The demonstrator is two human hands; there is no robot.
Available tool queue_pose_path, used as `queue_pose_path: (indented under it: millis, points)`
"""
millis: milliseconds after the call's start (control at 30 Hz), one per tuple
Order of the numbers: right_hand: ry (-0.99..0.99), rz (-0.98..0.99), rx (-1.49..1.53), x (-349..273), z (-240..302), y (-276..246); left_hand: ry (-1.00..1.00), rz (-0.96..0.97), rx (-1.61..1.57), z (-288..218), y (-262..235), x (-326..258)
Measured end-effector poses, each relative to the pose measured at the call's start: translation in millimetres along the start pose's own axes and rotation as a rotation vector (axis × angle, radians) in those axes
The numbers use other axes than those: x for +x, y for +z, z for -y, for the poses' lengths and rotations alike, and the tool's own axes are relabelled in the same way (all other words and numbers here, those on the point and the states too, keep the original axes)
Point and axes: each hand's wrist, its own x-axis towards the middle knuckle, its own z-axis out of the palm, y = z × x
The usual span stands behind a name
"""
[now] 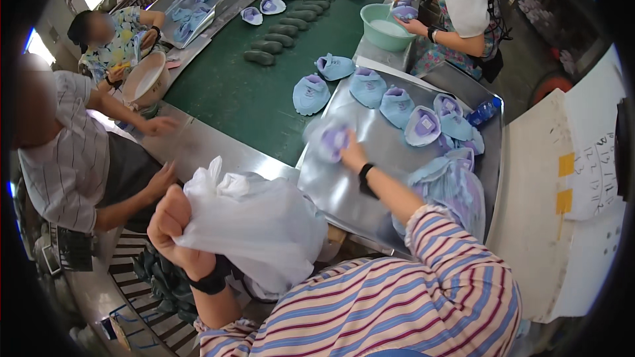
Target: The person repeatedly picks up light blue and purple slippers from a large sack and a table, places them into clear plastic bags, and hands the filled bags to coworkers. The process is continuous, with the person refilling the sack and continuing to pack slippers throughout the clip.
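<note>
My left hand (173, 225) is closed on the edge of a white plastic bag (254, 228), which hangs bulging in front of my body; its contents are hidden. Over the metal tray (331, 188), my right hand (354, 152) grips a light blue and purple shoe upper (329, 141), smeared by motion. Several similar shoe uppers (397, 107) lie in a row along the tray's far side. A heap of uppers (450, 188) sits beside my right forearm, at the tray's right side.
A green conveyor belt (218, 89) carries dark shoe lasts (266, 46) and more uppers. Co-workers stand at left and far right, near a beige basin (147, 79) and a green basin (387, 38). A blue bottle (484, 112) lies by the tray's right edge. White boards (529, 205) flank the right.
</note>
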Motion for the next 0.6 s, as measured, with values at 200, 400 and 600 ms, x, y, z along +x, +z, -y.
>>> queue_pose_path:
  millis: [200, 400, 600]
  points:
    - [-0.042, 0.413, 0.269, -50.3, 76.7, -221.7, 0.154, -0.023, -0.060, 24.3, 44.3, 31.5]
    - [-0.258, 0.374, 0.100, -211.8, 78.6, -348.8, -0.029, 0.014, -0.182, 54.5, 105.4, -20.1]
    - [-0.203, -0.132, -0.065, -383.8, 129.9, -402.4, -0.693, 0.850, 0.000, 128.7, 121.8, -127.7]
